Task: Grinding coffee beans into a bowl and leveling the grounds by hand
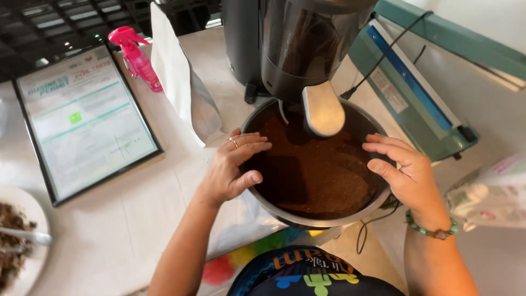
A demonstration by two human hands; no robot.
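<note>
A round metal bowl [285, 215] full of dark brown ground powder [312, 170] sits under the spout of a dark grinder [307, 49]. A pale metal chute flap [323, 109] hangs over the powder. My left hand [233, 164], with a ring on one finger, grips the bowl's left rim, fingers resting over the edge. My right hand [402, 170], with a green bead bracelet at the wrist, holds the right rim, fingers curled inward over the powder.
A framed document [82, 118] lies at the left, with a pink spray bottle [137, 57] and a white pouch [181, 82] behind it. A teal heat sealer [411, 93] stands at the right. A white plate with a spoon [19, 241] is at the lower left, a plastic bag [490, 194] at the right.
</note>
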